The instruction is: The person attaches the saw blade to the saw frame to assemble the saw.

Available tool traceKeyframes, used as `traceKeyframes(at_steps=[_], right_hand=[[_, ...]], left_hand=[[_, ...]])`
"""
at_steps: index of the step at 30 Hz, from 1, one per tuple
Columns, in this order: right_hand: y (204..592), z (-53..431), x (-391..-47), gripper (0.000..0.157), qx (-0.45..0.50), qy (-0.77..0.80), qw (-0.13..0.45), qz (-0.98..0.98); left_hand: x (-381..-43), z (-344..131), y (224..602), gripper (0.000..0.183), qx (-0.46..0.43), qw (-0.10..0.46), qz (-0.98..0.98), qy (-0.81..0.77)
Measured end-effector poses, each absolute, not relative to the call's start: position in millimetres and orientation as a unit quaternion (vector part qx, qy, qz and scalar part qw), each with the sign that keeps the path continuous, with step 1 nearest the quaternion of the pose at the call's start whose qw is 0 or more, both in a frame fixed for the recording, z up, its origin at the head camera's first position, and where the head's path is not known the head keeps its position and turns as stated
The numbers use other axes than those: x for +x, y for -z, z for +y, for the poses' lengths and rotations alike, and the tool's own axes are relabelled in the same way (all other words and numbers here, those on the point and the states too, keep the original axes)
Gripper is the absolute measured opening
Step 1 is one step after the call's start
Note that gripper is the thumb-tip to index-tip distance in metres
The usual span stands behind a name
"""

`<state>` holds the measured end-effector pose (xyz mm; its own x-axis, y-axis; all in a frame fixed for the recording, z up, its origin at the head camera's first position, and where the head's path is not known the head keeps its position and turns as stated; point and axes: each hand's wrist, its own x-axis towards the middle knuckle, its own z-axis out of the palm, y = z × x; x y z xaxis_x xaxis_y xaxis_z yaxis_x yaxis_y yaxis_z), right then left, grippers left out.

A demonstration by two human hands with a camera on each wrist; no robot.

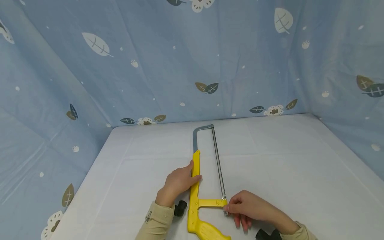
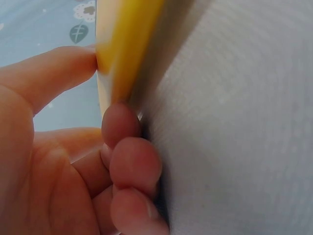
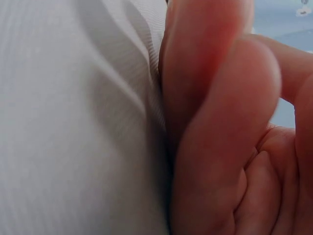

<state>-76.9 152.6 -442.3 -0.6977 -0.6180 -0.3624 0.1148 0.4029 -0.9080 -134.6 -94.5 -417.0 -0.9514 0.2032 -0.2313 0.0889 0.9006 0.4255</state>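
Note:
A hacksaw point(image 1: 194, 186) with a yellow frame and handle lies flat on the white cloth, its grey bow pointing to the far side. My left hand point(image 1: 179, 182) grips the long yellow bar, thumb across the top and fingers along its outer side. In the left wrist view the yellow bar point(image 2: 134, 44) appears blurred between thumb and fingers. The blade point(image 1: 219, 163) runs from the bow's tip to the yellow cross arm. At that arm's end my right hand point(image 1: 252, 208) pinches the small metal tightening nut point(image 1: 226, 212). Only curled fingers point(image 3: 225, 117) show in the right wrist view.
White cloth point(image 1: 144, 160) covers the table under the saw. Blue patterned fabric point(image 1: 168, 66) hangs behind and at both sides. Dark wrist camera mounts point(image 1: 180, 208) sit close beside the sleeves, near the saw handle.

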Motion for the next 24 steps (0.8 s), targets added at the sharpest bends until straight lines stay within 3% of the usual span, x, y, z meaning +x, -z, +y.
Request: traceKeyframes(at_steps=[24], right_hand=[[444.9,153.1,-76.7,0.030,-0.185,0.524,0.350,0.754]], left_hand=[[-133.7,-94.9,419.1,0.073,0.081,0.130,0.965,-0.212]])
